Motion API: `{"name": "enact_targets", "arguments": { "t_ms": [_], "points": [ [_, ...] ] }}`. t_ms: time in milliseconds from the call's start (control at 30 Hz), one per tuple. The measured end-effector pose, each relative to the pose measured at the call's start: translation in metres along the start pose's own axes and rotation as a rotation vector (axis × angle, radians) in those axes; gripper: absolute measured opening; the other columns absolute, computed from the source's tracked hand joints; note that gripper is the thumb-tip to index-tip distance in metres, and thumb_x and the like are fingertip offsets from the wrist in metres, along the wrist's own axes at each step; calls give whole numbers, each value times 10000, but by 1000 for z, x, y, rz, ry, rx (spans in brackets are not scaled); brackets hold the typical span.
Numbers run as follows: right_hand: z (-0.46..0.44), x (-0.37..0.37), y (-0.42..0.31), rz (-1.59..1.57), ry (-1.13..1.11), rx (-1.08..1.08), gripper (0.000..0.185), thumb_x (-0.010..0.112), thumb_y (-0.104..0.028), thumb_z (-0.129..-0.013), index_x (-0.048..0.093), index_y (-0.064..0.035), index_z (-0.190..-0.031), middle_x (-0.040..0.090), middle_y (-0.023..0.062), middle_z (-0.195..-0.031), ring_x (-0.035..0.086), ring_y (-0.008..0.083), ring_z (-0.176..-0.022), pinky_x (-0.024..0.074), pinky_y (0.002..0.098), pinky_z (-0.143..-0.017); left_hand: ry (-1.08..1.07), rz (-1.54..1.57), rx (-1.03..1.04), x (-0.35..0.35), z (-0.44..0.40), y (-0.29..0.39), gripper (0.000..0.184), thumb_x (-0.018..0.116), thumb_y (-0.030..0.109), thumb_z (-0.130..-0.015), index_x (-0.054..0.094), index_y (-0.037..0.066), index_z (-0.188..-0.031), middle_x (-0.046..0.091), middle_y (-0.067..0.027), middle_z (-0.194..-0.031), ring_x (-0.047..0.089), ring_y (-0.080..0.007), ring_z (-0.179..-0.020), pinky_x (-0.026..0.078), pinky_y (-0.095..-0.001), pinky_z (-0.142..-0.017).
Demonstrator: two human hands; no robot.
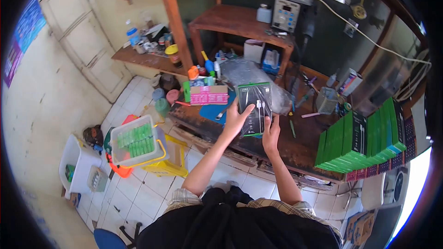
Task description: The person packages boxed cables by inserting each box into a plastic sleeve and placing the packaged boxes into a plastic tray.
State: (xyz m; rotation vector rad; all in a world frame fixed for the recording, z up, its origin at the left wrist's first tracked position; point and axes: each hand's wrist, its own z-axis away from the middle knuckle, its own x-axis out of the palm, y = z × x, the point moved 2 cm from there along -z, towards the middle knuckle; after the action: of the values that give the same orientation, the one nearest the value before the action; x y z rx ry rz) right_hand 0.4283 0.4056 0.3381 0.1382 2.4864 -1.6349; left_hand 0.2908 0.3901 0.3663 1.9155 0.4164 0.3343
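A black box with green edges (251, 115) and a white cable pictured on its front is held upright over the near edge of the workbench. My left hand (236, 121) grips its left side, with the thumb across the front. On the lower right side, my right hand (271, 134) holds the same box. To the left of it lie a pink and white carton (209, 95) and a blue mat (213, 114). Behind it spreads a clear plastic bag (247, 74). Rows of similar green boxes (339, 140) stand at the right end of the bench.
A clear tub (121, 156) with green packets sits on a yellow stand (173, 159) to the left. A white bin (76, 166) is farther left on the tiled floor. A small wooden shelf (230, 20) carries a soldering station (284, 14). A white cable (364, 41) hangs at upper right.
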Motion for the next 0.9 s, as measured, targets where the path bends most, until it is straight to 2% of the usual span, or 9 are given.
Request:
{"name": "enact_targets", "arguments": {
  "t_ms": [133,200,333,400,433,533,700,833,900],
  "points": [
    [14,45,-24,-14,-34,88,340,370,-301,-922,441,17,-1017,537,156,-755,484,199,-682,398,333,-658,160,-231,2,-40,41,3,354,545,262,-849,455,-21,-1041,601,-140,-793,571,-144,-726,447,-297,-651],
    [26,67,-43,-12,-103,98,343,355,-310,-926,450,16,-976,522,161,-729,464,187,-657,394,331,-632,247,-256,-50,-64,62,8,333,488,290,-869,446,-17,-992,585,-207,-737,596,-350,-693,439,-400,-588],
    [67,123,-66,-83,-239,4,326,343,-275,-933,431,17,-820,410,133,-673,403,203,-658,365,344,-638,464,-473,-64,-132,101,9,298,409,287,-897,453,-2,-957,565,-224,-685,569,-394,-650,413,-444,-541],
    [94,159,-63,-114,-291,-122,301,362,-246,-927,433,25,-820,410,125,-710,402,210,-701,361,336,-678,558,-576,-109,-173,128,11,365,330,306,-915,467,-26,-975,541,-268,-688,547,-423,-642,388,-453,-528],
    [109,175,-69,-166,-338,-156,300,420,-247,-901,443,47,-846,428,176,-811,445,292,-776,364,363,-732,673,-608,-53,-189,140,27,389,286,308,-923,482,-28,-906,523,-258,-660,529,-427,-633,370,-463,-543],
    [164,216,-92,-186,-537,-85,289,424,-241,-900,437,44,-856,446,181,-856,456,285,-793,368,360,-747,781,-714,-129,-262,186,22,341,282,279,-922,485,6,-905,529,-246,-664,531,-430,-638,375,-474,-532],
    [222,276,-124,-481,-771,16,438,457,-227,-892,291,2,-1228,443,151,-1168,462,231,-1072,354,335,-911,905,-670,-112,-354,254,43,348,250,225,-926,489,-22,-874,478,-228,-592,492,-405,-566,335,-442,-507],
    [221,313,-182,-592,-836,-49,541,486,-216,-879,212,-29,-1306,414,164,-1209,458,235,-1074,359,338,-910,934,-701,-139,-399,283,66,351,253,216,-924,495,-26,-846,475,-229,-576,494,-397,-551,339,-435,-502],
    [217,336,-203,-707,-1086,-55,656,548,-200,-847,143,-61,-1344,383,166,-1242,468,225,-1064,389,336,-884,929,-690,-86,-419,286,67,365,259,216,-924,508,-33,-830,472,-230,-564,492,-387,-526,340,-430,-493]
  ]
}}
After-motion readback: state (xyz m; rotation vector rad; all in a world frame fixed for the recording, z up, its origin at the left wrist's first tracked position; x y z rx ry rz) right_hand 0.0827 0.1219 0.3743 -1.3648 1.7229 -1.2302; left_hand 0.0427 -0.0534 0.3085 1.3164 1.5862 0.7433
